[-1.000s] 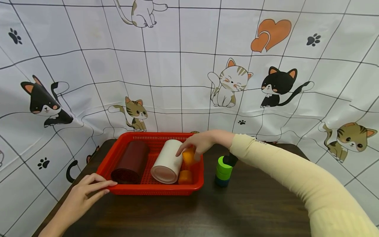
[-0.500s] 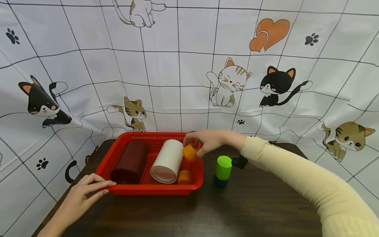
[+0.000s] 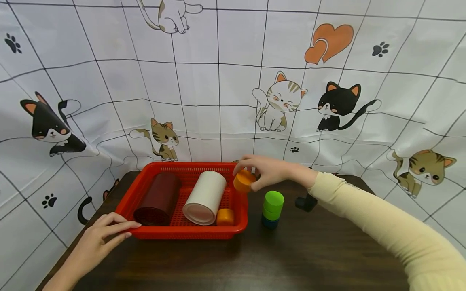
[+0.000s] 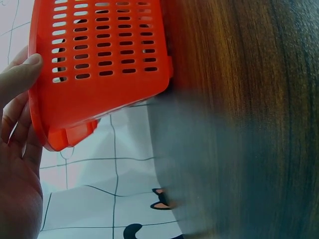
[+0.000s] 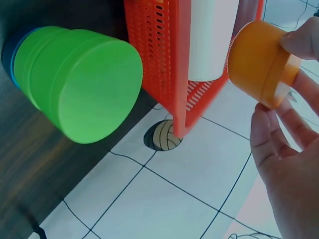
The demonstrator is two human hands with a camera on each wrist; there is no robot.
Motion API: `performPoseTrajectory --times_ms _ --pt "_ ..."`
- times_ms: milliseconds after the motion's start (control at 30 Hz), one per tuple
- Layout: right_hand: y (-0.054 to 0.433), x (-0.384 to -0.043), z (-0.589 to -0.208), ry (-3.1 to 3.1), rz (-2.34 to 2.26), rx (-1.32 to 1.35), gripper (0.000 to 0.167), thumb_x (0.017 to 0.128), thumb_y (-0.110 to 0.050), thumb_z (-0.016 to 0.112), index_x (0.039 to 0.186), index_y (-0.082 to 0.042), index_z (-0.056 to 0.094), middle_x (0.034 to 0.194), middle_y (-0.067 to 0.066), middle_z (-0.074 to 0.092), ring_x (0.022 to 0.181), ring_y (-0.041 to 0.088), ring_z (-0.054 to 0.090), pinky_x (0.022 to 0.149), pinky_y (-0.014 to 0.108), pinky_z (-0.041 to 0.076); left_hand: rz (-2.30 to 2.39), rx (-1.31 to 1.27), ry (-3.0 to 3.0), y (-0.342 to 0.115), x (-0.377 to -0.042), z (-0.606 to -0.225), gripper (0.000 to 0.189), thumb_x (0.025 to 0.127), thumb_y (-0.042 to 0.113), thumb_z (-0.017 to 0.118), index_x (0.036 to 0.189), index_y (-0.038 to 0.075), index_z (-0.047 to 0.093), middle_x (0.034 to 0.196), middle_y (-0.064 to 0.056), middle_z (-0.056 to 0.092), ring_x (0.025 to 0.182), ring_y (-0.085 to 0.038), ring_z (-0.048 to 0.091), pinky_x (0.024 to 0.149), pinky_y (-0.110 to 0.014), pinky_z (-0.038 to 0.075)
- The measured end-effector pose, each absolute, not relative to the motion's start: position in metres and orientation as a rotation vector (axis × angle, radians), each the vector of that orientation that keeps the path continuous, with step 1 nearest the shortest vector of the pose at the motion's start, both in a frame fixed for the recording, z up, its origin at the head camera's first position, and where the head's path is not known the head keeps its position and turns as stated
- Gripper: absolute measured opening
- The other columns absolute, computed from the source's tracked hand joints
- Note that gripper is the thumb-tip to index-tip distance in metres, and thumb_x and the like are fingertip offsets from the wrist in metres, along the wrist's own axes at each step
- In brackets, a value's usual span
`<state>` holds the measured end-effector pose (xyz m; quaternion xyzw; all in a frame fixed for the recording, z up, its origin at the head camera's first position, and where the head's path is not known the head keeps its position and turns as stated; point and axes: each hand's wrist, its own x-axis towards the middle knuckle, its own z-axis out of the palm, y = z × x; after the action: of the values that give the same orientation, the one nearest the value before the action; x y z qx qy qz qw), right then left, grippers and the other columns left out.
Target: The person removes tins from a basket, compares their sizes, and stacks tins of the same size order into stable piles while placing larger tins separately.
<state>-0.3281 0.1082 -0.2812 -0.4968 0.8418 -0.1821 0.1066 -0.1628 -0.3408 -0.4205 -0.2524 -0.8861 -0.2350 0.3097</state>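
Observation:
In the head view my right hand (image 3: 267, 171) pinches an orange stacking cup (image 3: 243, 181) above the right rim of the red basket (image 3: 189, 229). The right wrist view shows this orange cup (image 5: 259, 64) tilted between thumb and fingertips. My left hand (image 3: 103, 236) holds the basket's near left corner; its thumb (image 4: 27, 69) lies against the rim, with the other fingers partly hidden behind. Inside the basket lie a dark maroon cylinder (image 3: 159, 198), a white cylinder (image 3: 206, 196) and a second small orange cup (image 3: 225, 217).
Right of the basket, a stack of green cups (image 3: 273, 204) with a dark blue one (image 3: 270, 222) at the bottom stands on the dark wood table (image 3: 313, 250). A white sheet with printed cats (image 3: 233, 89) hangs around the table's back and sides.
My right hand has lifted the orange cup up and to the right, from inside the basket to over its right rim. The left hand stays at the basket's corner.

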Motion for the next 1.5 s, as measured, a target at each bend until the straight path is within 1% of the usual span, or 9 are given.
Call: performPoseTrajectory --times_ms 133,200,333,467,633,767,1000,1267,1500 --pt "0.115 -0.328 -0.278 2.523 -0.532 -1.507 0.053 0.079 -0.014 0.069 0.131 -0.019 0.06 0.121 0.001 0.055 0.098 0.015 0.05 0.081 0.04 0.053 -0.625 -0.66 -2.345 -0.341 -0.163 -0.419 0.057 0.061 -0.007 0.085 0.105 0.028 0.077 0.095 0.016 0.059 0.094 0.008 0.041 0.073 -0.013 0.034" --pt "0.119 -0.327 -0.277 2.541 -0.529 -1.525 0.053 0.08 -0.015 0.069 0.132 -0.019 0.06 0.12 0.0 0.057 0.098 0.014 0.05 0.08 0.037 0.052 -0.625 -0.655 -2.346 -0.34 -0.162 -0.418 0.057 0.06 -0.008 0.084 0.104 0.028 0.077 0.095 0.016 0.058 0.094 0.008 0.041 0.073 -0.013 0.034" --pt "0.13 -0.326 -0.275 2.569 -0.532 -1.543 0.052 0.081 -0.016 0.07 0.133 -0.016 0.06 0.123 -0.001 0.061 0.098 0.012 0.052 0.079 0.032 0.052 -0.611 -0.655 -2.342 -0.341 -0.162 -0.419 0.058 0.059 -0.007 0.085 0.104 0.029 0.077 0.095 0.017 0.058 0.093 0.008 0.041 0.072 -0.013 0.034" --pt "0.141 -0.322 -0.275 2.586 -0.555 -1.553 0.051 0.082 -0.017 0.072 0.132 -0.016 0.06 0.126 -0.002 0.063 0.098 0.012 0.054 0.078 0.032 0.053 -0.619 -0.663 -2.341 -0.341 -0.162 -0.42 0.058 0.059 -0.007 0.085 0.104 0.028 0.077 0.095 0.016 0.058 0.093 0.008 0.041 0.072 -0.012 0.034" --pt "0.154 -0.317 -0.273 2.595 -0.553 -1.565 0.05 0.083 -0.019 0.074 0.132 -0.014 0.061 0.128 0.0 0.064 0.096 0.013 0.056 0.073 0.029 0.054 -0.624 -0.669 -2.336 -0.341 -0.162 -0.42 0.057 0.059 -0.007 0.085 0.104 0.028 0.077 0.095 0.016 0.058 0.094 0.008 0.041 0.073 -0.013 0.034" --pt "0.162 -0.314 -0.274 2.603 -0.533 -1.551 0.048 0.084 -0.02 0.075 0.13 -0.014 0.062 0.129 0.001 0.065 0.095 0.013 0.057 0.072 0.032 0.055 -0.615 -0.664 -2.338 -0.341 -0.162 -0.419 0.057 0.059 -0.006 0.085 0.104 0.029 0.077 0.095 0.016 0.058 0.094 0.008 0.041 0.073 -0.012 0.034" --pt "0.174 -0.314 -0.28 2.604 -0.509 -1.537 0.048 0.083 -0.018 0.076 0.129 -0.017 0.063 0.123 -0.001 0.066 0.092 0.014 0.058 0.071 0.034 0.055 -0.591 -0.668 -2.332 -0.34 -0.162 -0.419 0.058 0.059 -0.006 0.085 0.104 0.029 0.077 0.095 0.018 0.058 0.094 0.008 0.041 0.073 -0.013 0.035" --pt "0.186 -0.315 -0.284 2.62 -0.492 -1.494 0.049 0.082 -0.017 0.075 0.129 -0.022 0.063 0.118 -0.007 0.064 0.088 0.011 0.056 0.069 0.031 0.054 -0.614 -0.645 -2.355 -0.34 -0.161 -0.419 0.056 0.061 -0.005 0.085 0.104 0.029 0.077 0.095 0.017 0.058 0.093 0.008 0.041 0.073 -0.014 0.033" --pt "0.191 -0.313 -0.29 2.61 -0.5 -1.501 0.048 0.083 -0.017 0.075 0.129 -0.021 0.063 0.115 -0.006 0.064 0.088 0.011 0.056 0.069 0.03 0.054 -0.619 -0.641 -2.365 -0.34 -0.161 -0.419 0.056 0.062 -0.005 0.085 0.105 0.029 0.076 0.094 0.017 0.058 0.093 0.008 0.04 0.072 -0.014 0.033"
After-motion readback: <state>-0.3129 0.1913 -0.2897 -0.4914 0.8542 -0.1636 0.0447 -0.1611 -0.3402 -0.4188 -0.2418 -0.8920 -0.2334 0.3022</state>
